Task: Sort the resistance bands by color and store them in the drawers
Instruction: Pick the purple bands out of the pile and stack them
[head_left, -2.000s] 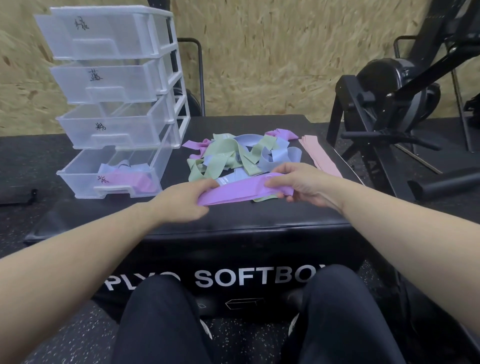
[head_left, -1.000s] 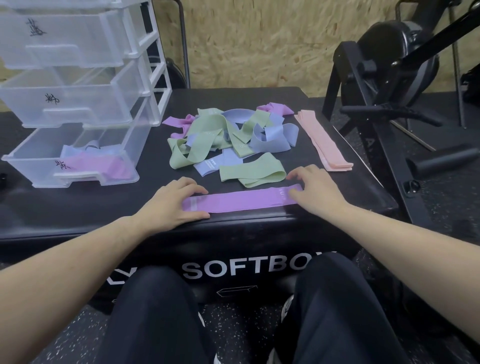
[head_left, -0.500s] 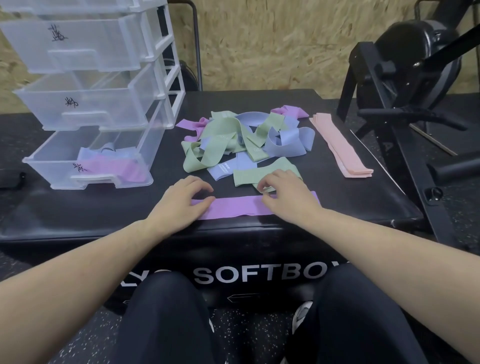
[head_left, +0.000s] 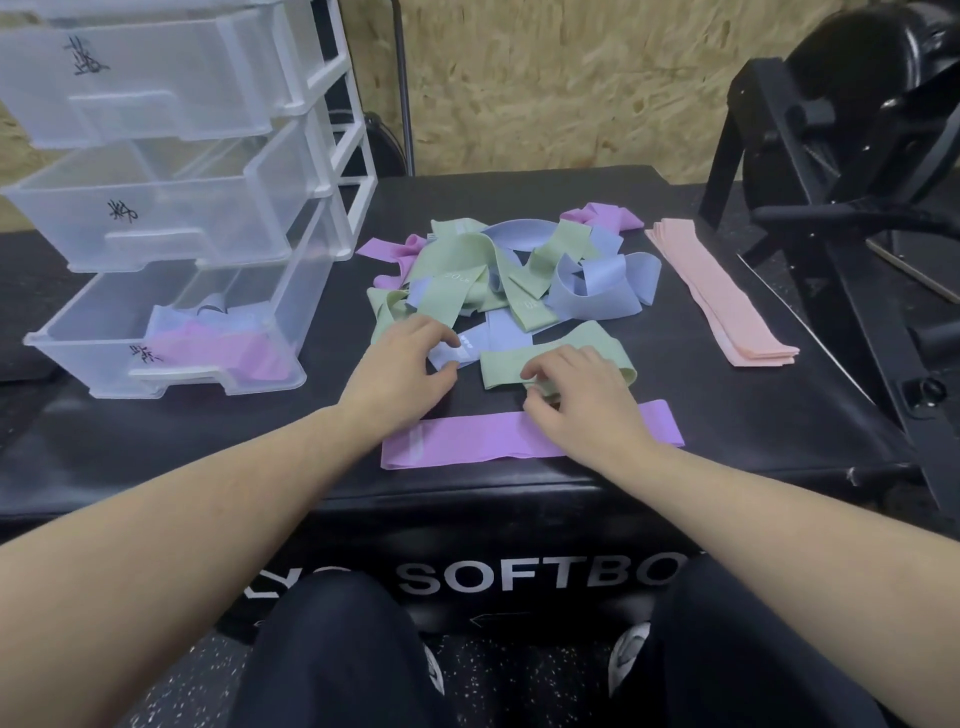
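Inside bottom drawer (head_left: 93, 364): purple bands (head_left: 228, 353); left hand (head_left: 400, 369) pinches blue band (head_left: 467, 348), right hand (head_left: 576, 400) pinches green band (head_left: 597, 348).

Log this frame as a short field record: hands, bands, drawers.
left hand: fingers curled on a blue band at the near edge of the mixed pile
right hand: pinching the near edge of a green band
purple band: flat at the box's front edge, not held
pink stack: laid straight, right of the pile
bottom drawer: pulled out, purple and blue bands inside
upper drawers: look empty
surface: black soft box
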